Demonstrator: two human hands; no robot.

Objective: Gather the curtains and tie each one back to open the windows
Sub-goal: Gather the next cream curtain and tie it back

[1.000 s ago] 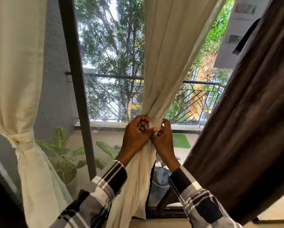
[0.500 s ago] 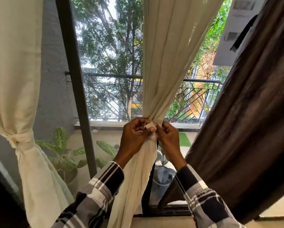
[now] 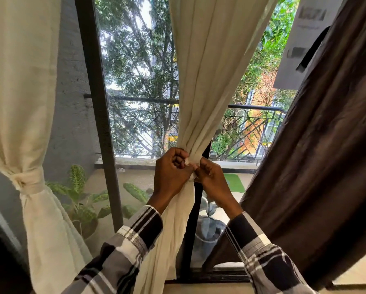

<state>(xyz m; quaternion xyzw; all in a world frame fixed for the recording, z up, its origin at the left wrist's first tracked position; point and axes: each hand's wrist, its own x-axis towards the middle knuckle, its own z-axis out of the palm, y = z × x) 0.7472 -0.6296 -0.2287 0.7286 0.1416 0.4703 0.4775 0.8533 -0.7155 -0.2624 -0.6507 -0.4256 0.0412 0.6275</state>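
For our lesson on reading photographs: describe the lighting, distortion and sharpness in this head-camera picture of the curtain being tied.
Head view: daylight from the window backlights the gathered cream fabric curtain, and the sky patches wash out to white. The dark brown curtain stays dim. The wide lens bows the dark vertical window frame. The left hand and right hand are fairly sharp.

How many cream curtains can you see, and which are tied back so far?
2. The left cream curtain hangs at the frame's left edge, already knotted. The middle cream curtain is bunched where the left hand and right hand grip it. More may hang out of view.
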